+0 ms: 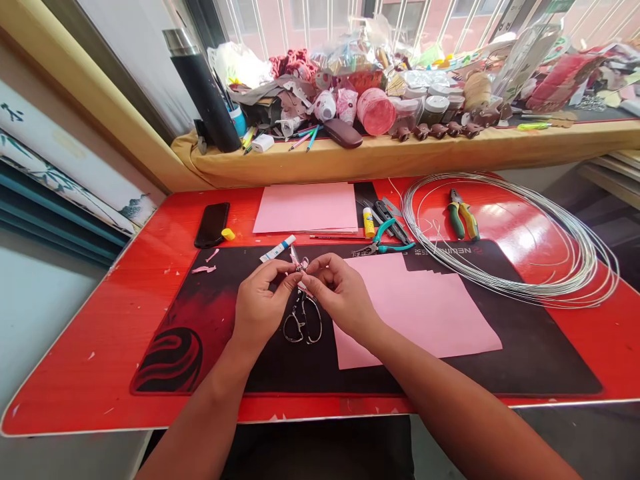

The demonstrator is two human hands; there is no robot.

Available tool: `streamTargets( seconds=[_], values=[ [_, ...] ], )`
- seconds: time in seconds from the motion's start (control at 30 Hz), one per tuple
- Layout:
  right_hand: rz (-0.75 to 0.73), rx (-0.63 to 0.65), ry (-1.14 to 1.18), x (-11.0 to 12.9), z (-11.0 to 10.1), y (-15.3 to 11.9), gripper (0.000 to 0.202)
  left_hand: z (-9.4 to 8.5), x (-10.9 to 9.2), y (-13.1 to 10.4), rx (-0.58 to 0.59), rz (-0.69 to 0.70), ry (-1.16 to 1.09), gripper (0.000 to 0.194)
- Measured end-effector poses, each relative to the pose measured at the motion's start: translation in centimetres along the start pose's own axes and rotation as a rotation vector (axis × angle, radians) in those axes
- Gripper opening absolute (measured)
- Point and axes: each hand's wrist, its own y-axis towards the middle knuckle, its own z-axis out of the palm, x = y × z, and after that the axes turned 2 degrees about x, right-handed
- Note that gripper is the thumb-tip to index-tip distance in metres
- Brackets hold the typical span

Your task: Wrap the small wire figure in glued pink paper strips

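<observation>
My left hand (263, 301) and my right hand (341, 288) meet over the dark mat, thumbs and forefingers pinched together. Between their fingertips is a small piece of pink paper (302, 268), mostly covered by the fingers, so its shape is unclear. Directly beneath them a pair of scissors (303, 321) lies on the mat, handles toward me and blades partly hidden by my hands. Just beyond my left fingertips rests a white and blue tube (277, 249). A large pink paper sheet (420, 313) with a stepped cut edge lies beside and under my right forearm.
Pink sheets (310, 208), a glue stick (369, 223), teal-handled pliers (387, 239) and a utility knife (391, 221) lie behind the hands. To the right are a wire coil (570, 283) and green-yellow pliers (463, 217); a phone (212, 225) is left. Clutter fills the sill (400, 152).
</observation>
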Motion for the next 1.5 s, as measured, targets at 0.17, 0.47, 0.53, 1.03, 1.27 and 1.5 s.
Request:
streamTargets(
  seconds=[0.17,0.47,0.53,1.03,1.27,1.5],
  values=[
    [-0.053,-0.046,-0.147,0.2,0.1,-0.2,0.013,0.2,-0.2,0.0,0.016,-0.05,-0.011,0.016],
    [-0.026,-0.05,-0.171,0.0,-0.1,-0.1,0.013,0.3,-0.5,-0.1,-0.031,0.06,0.102,0.011],
    [-0.001,-0.039,-0.146,0.0,-0.1,-0.1,0.015,0.4,-0.5,-0.2,-0.048,0.113,0.145,0.01],
    [0.151,0.052,0.105,-1.5,-0.4,0.6,0.025,0.6,-0.2,-0.6,-0.1,0.276,0.336,0.009],
    [0.178,0.068,0.121,-1.6,-0.5,0.7,0.024,0.6,0.2,-0.6,-0.078,0.28,0.351,0.008],
    [0.185,0.074,0.097,-1.4,-0.7,0.9,0.026,0.5,-0.1,-0.3,-0.066,0.259,0.295,0.009]
  ],
)
